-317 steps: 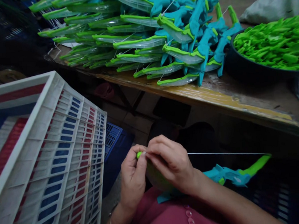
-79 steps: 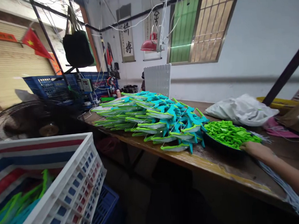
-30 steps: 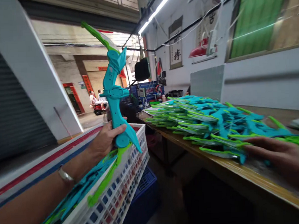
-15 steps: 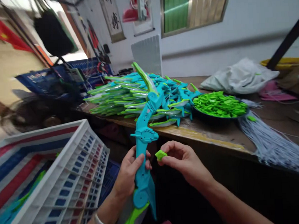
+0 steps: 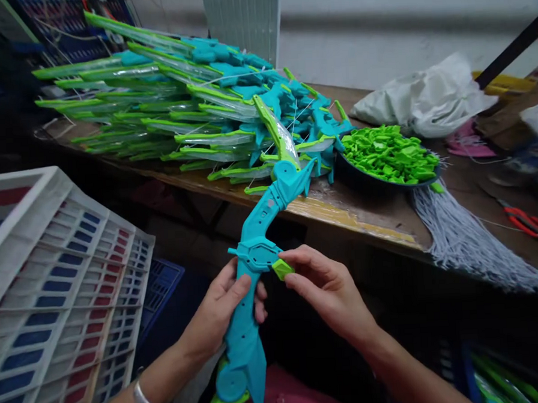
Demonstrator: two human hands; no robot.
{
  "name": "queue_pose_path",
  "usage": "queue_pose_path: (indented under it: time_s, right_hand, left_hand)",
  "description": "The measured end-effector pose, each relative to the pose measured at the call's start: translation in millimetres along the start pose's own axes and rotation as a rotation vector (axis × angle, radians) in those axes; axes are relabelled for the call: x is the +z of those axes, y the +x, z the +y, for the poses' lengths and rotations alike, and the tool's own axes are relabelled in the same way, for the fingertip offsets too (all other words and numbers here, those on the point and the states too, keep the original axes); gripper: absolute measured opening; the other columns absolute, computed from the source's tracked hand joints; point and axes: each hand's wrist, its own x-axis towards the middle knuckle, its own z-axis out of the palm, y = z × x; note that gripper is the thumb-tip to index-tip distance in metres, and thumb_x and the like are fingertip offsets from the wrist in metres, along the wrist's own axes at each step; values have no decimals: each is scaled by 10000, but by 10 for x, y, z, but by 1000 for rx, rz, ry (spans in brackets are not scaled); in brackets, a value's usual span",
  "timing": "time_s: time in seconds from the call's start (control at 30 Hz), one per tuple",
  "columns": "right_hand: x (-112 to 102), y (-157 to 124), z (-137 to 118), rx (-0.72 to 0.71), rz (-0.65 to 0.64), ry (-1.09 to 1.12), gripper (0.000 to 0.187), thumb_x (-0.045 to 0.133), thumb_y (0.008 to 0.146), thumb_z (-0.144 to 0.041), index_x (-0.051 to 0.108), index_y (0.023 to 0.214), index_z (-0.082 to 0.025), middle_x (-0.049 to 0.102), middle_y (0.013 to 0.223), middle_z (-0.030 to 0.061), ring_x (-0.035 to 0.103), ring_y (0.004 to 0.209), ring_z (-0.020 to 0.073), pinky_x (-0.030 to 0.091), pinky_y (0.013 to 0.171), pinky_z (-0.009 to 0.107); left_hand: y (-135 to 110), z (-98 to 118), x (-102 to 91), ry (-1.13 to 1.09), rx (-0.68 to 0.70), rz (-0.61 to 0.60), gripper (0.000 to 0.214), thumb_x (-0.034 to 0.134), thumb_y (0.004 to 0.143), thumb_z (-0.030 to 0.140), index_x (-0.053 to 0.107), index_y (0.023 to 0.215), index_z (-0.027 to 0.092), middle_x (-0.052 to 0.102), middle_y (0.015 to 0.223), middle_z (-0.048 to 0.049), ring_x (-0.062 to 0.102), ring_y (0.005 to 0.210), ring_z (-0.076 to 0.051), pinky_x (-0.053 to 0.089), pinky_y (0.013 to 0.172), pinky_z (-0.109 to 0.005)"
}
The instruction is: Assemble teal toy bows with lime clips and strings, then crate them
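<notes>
My left hand (image 5: 220,309) is wrapped round the grip of a teal and green toy bow (image 5: 257,244), which slants up toward the table. My right hand (image 5: 328,291) pinches a small green plastic piece (image 5: 282,269) and holds it against the hexagonal hub on the right side of the bow's grip. A stack of finished bows (image 5: 192,109) lies on the wooden table (image 5: 364,217) behind. A dark bowl (image 5: 362,178) heaped with green pieces (image 5: 386,153) stands to the right of the stack.
A white slatted crate (image 5: 61,278) stands at my left, a blue crate (image 5: 159,288) below it. A bundle of grey strings (image 5: 464,239) hangs over the table edge. Red-handled scissors (image 5: 529,224) and a white bag (image 5: 426,100) lie at the right.
The view has tilted down. My right hand has brought the green piece from a small gap away onto the bow's hub. My left hand keeps its hold on the grip.
</notes>
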Motion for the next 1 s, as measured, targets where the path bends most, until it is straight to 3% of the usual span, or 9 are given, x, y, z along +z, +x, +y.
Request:
queue_pose_path:
  time_s: [0.13, 0.3, 0.4, 0.53, 0.67, 0.87, 1.0]
  right_hand:
    - [-32, -2, -61, -148, 11, -258, 285, 633, 954, -130, 719, 1185, -274, 628, 1016, 26, 616, 873, 130, 503, 733, 257]
    - [-67, -71, -56, -209, 10, -437, 436, 554, 985, -78, 613, 1373, -267, 606, 1037, 38, 608, 886, 120, 513, 752, 250]
    - [-75, -116, -50, -174, 13, -392, 350, 572, 976, -84, 654, 1269, -256, 641, 1014, 29, 634, 890, 123, 525, 774, 254]
    - [-24, -139, -70, -100, 189, -186, 170, 663, 943, -123, 670, 1033, -267, 693, 1024, -1, 678, 942, 144, 552, 842, 271]
    - [94, -133, -4, -146, 313, -108, 191, 720, 900, -109, 668, 987, -270, 680, 954, -24, 659, 867, 124, 555, 766, 235]
    - [157, -78, 201, -451, 366, -402, 312, 773, 863, -116, 647, 1116, -246, 664, 934, 11, 603, 975, 198, 521, 866, 367]
    - [112, -65, 264, -473, 393, -538, 232, 778, 870, -170, 658, 1058, -231, 611, 942, 36, 557, 1072, 246, 477, 942, 445]
  left_hand:
    - [65, -30, -82, -21, -67, -27, 397, 721, 910, 396, 570, 1211, 185, 710, 887, -46, 652, 745, -144, 508, 703, -245]
    - [144, -83, -74, 97, -47, -30, 308, 622, 968, 443, 562, 1125, 184, 612, 666, 17, 532, 604, -128, 448, 608, -247]
    - [183, -44, 9, 192, 5, 1, 314, 593, 983, 482, 564, 1094, 189, 573, 612, 35, 495, 560, -121, 423, 569, -240]
    - [198, 17, 123, 233, 37, 55, 341, 612, 982, 482, 553, 1184, 214, 608, 649, 34, 500, 577, -109, 404, 548, -212]
    - [177, 29, 238, 164, 59, 80, 302, 657, 962, 458, 571, 1144, 233, 628, 704, 37, 543, 595, -101, 456, 565, -199]
    - [120, -22, 361, 58, 79, 113, 298, 693, 943, 427, 587, 1139, 229, 642, 780, 33, 570, 613, -97, 524, 581, -199]
    - [96, -37, 382, 64, 57, 96, 286, 658, 965, 439, 585, 1128, 216, 643, 756, 28, 567, 601, -97, 520, 569, -194]
